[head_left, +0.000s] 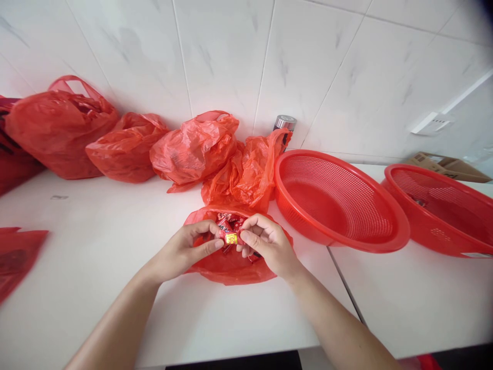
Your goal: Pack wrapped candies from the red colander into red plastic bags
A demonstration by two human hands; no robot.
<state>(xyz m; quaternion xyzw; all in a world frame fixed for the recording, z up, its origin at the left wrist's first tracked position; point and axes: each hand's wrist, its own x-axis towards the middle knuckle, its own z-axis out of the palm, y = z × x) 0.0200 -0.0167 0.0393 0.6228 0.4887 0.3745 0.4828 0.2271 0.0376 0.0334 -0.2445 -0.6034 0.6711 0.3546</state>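
Note:
Between my two hands is a small wrapped candy [231, 238] with a shiny yellow middle and red twisted ends. My left hand [188, 246] pinches one end between thumb and forefinger. The other end is pinched by my right hand [265, 241], its remaining fingers curled below. Right under them an open red plastic bag [231, 275] lies on the white table, its mouth spread wide. Several red wrapped pieces [227, 221] show inside it, partly covered by my fingers.
Filled red bags [63, 136] line the wall, with a crumpled red bag [250, 169] behind the open one. A dark flask [285, 122] with a silver lid stands behind it. Red perforated baskets [339, 200] sit to the right, near a cardboard box [450, 167]. Another red bag [17, 257] lies far left.

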